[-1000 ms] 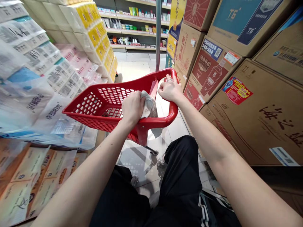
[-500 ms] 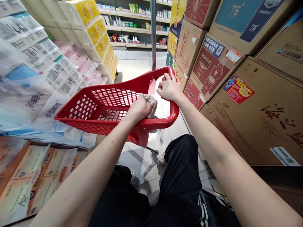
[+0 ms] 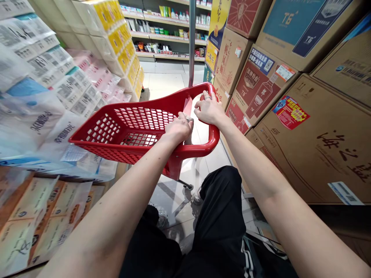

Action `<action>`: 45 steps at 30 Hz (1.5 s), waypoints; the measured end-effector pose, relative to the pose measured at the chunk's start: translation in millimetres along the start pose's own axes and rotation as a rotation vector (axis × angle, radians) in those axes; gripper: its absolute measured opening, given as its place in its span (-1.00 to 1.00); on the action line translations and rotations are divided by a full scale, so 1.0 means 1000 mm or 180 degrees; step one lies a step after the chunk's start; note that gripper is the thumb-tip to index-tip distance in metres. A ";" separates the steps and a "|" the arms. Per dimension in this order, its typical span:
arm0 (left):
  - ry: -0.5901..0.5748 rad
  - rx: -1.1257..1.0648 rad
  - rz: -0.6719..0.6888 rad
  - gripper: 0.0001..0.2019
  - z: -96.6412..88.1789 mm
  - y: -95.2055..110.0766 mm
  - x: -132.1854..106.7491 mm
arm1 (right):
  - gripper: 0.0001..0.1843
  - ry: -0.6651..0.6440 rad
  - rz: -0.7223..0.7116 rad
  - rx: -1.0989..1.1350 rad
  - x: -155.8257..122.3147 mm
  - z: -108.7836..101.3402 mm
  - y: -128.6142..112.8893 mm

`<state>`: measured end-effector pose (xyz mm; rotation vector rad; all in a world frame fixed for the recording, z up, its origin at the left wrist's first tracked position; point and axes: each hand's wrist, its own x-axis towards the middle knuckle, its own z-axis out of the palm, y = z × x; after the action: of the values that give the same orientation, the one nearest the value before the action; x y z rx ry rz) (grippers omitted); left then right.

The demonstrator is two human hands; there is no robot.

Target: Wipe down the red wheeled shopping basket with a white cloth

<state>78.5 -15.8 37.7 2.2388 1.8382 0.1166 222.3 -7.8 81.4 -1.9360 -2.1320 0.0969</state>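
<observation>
A red plastic shopping basket cart (image 3: 142,101) stands before me, its perforated basket pointing left and its looped handle at the right. My right hand (image 3: 210,108) is closed round the far side of that loop. Bunched in my left hand (image 3: 179,127) is a light grey cloth (image 3: 188,137), mostly hidden by the fingers. The cloth is by the inner end of the basket, at the opening of the handle loop. A metal pole (image 3: 191,42) rises behind the handle. I see only the perforated floor and walls inside the basket.
On the right, cardboard cartons (image 3: 327,143) are stacked high. Wrapped paper packs (image 3: 37,116) and yellow-sided packs (image 3: 116,42) are piled at the left. Shelves (image 3: 171,36) with bottles and tubes stand at the back. Pale floor tiles (image 3: 162,83) run between.
My left hand has moved right and slightly up with the cloth, toward the handle opening. My right hand stays on the handle. The view has shifted slightly.
</observation>
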 end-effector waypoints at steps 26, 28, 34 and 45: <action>0.0208 -0.0183 0.1198 -0.41 0.009 -0.031 0.004 | -0.62 0.0052 -0.0002 0.0131 0.018 0.005 0.020; 0.0179 -0.0049 0.1108 -0.37 0.008 -0.026 0.003 | -0.60 0.0027 -0.0013 0.0117 0.019 0.005 0.021; 0.0034 0.0433 0.1215 -0.47 0.012 -0.007 0.004 | -0.57 0.0012 -0.0076 0.0070 0.020 0.004 0.022; 0.0089 0.0069 0.1434 -0.37 0.028 -0.008 0.064 | -0.58 0.0009 -0.0142 0.0101 0.019 0.004 0.020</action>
<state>89.8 44.5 2.4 2.6387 1.3194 0.2072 238.8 13.5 75.7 -1.8690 -2.1573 0.1188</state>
